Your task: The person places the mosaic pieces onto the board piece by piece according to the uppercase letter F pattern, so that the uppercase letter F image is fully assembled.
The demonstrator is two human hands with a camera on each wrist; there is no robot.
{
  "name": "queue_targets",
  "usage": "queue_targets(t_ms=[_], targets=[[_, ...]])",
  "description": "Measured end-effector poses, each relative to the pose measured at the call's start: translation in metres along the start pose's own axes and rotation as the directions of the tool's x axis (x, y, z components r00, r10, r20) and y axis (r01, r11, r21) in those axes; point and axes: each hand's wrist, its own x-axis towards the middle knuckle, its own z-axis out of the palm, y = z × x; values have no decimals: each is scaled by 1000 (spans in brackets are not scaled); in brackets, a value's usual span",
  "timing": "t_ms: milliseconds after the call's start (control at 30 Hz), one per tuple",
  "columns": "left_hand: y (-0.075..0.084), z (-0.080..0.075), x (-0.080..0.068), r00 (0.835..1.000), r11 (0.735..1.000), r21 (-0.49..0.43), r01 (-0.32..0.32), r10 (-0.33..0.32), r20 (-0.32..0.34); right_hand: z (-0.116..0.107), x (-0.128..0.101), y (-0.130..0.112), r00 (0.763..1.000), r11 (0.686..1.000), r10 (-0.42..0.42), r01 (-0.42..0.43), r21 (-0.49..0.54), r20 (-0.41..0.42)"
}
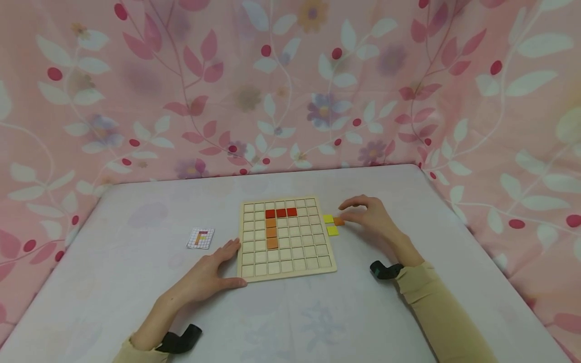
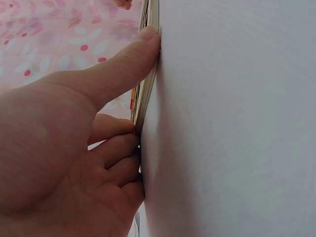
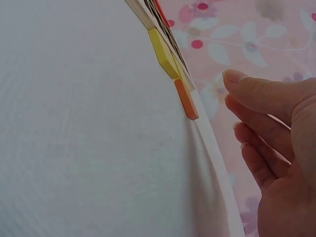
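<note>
A square wooden grid board [image 1: 299, 247] lies on the table. It bears a row of three red tiles [image 1: 281, 213], with three orange tiles [image 1: 271, 232] running down from the leftmost. My left hand [image 1: 206, 275] rests at the board's left side, thumb at the near corner and fingertips along the edge; in the left wrist view the thumb [image 2: 140, 47] lies against the rim. Off the right edge sit two yellow tiles [image 1: 333, 231] and a loose orange tile [image 1: 339, 221]. Close above that orange tile [image 3: 186, 99] is my right hand [image 3: 276, 133], fingers loosely bent, holding nothing.
A small card [image 1: 200, 238] printed with a grid and a coloured pattern lies left of the board. White cloth covers the table [image 1: 290, 322]. Pink floral fabric [image 1: 290, 91] hangs behind and at both sides. Each wrist wears a black device [image 1: 386, 270].
</note>
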Motion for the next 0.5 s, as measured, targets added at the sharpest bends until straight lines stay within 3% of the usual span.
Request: queue_targets(t_ms=[167, 500], targets=[[-1, 0, 0, 1000, 1000, -5, 2, -2, 7, 0, 2, 11, 999, 999, 20, -21, 38, 34], [-2, 0, 0, 1000, 1000, -6, 3, -3, 7, 6, 4, 26, 995, 997, -78, 78, 7, 67]])
